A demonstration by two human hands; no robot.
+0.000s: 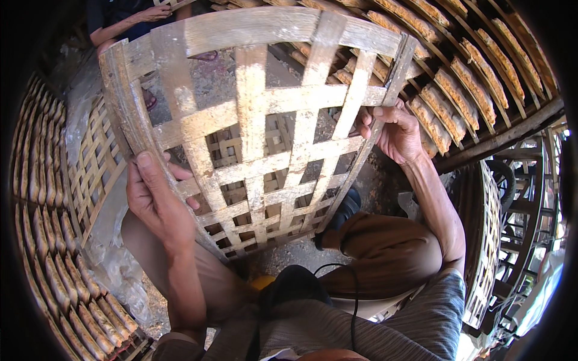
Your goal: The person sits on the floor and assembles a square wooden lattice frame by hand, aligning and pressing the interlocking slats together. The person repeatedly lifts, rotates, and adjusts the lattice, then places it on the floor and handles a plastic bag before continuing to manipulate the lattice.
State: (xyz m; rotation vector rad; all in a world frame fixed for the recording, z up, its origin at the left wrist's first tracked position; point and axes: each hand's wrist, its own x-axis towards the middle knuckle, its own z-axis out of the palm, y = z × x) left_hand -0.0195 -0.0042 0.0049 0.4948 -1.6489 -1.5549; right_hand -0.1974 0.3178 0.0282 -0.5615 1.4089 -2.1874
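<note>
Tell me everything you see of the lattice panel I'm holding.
The lattice panel is woven from flat strips, seemingly bamboo or wood, with open gaps between them. It's pale tan with whitish, blotchy patches. Thicker rails edge its left and right sides, and a broad strip crosses the top. It's tilted up in front of you, your left hand gripping one rail and your right hand the other. Whether its lower end rests on anything is unclear.

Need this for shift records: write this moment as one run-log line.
left hand: gripping woven panel, left edge | right hand: gripping right edge | woven panel: open lattice, held between both hands
</note>
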